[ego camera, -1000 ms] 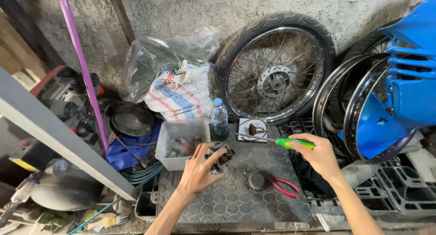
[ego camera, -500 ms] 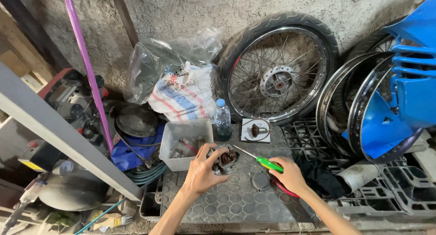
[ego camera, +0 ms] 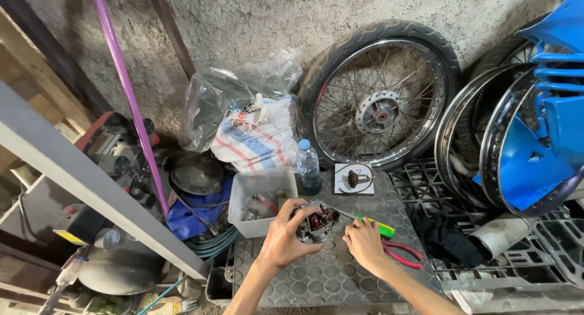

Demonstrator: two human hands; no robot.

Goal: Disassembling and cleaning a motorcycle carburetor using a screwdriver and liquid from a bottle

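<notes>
The small metal engine part [ego camera: 315, 222] sits just above the rubber mat, gripped in the curled fingers of my left hand [ego camera: 286, 239], and my right hand [ego camera: 364, 242] is closed round the green-handled screwdriver [ego camera: 372, 225], its tip at the part. Red-handled pliers [ego camera: 398, 253] lie just right of my right fingers. A grey plastic bin [ego camera: 258, 200] stands just above-left of my left fingers, with a water bottle [ego camera: 308, 164] beyond them.
</notes>
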